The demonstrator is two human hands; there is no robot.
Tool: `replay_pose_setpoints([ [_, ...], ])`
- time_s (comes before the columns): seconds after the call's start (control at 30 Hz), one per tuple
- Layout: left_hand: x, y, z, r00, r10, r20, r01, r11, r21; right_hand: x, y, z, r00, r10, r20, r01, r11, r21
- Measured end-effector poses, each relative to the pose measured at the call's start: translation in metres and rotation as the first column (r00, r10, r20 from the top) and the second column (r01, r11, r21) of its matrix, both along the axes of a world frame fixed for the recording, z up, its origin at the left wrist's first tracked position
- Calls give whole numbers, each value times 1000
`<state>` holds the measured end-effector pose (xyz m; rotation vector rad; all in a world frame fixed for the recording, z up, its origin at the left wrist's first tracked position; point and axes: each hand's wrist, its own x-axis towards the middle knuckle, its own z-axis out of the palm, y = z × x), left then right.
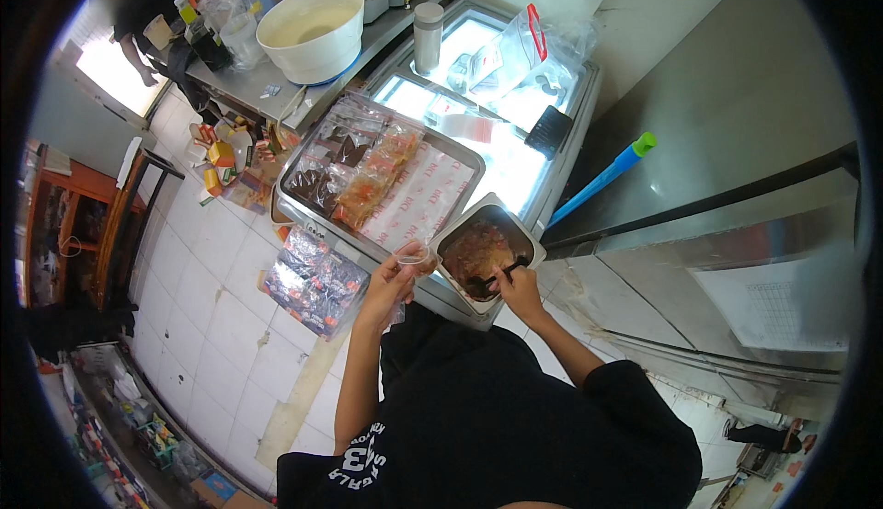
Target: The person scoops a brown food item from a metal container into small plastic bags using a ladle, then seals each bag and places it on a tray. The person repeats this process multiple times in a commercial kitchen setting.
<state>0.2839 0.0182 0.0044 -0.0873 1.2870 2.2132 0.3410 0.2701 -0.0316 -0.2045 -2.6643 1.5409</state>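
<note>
My left hand [394,287] holds a small clear plastic cup [414,258] at the near edge of a metal tray. Just right of it, my right hand [517,291] grips a black utensil [502,274] that dips into a square metal pan [531,247] of reddish-brown chunky food [480,250]. The cup is beside the pan's left rim; its contents are partly hidden by my fingers. Beyond my left hand, the metal tray [476,164] carries clear bags of orange-yellow food [376,181], bags of dark brown food [310,188] and printed paper [421,198].
A lit glass-topped freezer [507,164] bears a black phone-like device [549,131], a lidded container [428,38] and plastic bags [507,57]. A large white tub [310,33] stands on the counter. A blue-green handle [600,178] leans at right; a patterned box [316,281] lies left. A person stands at upper left.
</note>
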Motion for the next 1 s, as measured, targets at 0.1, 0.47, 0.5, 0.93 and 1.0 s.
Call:
replay_pose_setpoints([
  [0.1, 4, 2, -1, 1000, 6, 4, -5, 1000, -22, 8, 2, 0, 980, -200, 16, 200, 962, -187],
  [0.47, -9, 33, 23, 960, -206, -191, 126, 924, -362, 21, 49, 49, 791, -568, 229, 513, 410, -754],
  [0.5, -11, 37, 27, 946, -219, -239, 120, 922, -367, 19, 53, 62, 807, -561, 186, 480, 438, -760],
  [0.93, -27, 82, 81, 825, -386, -413, 255, 906, -338, -2, 47, 188, 847, -422, -323, 123, 748, -652],
  [1.0, -26, 84, 86, 835, -383, -395, 266, 909, -320, -1, 45, 190, 825, -351, -443, 39, 817, -575],
])
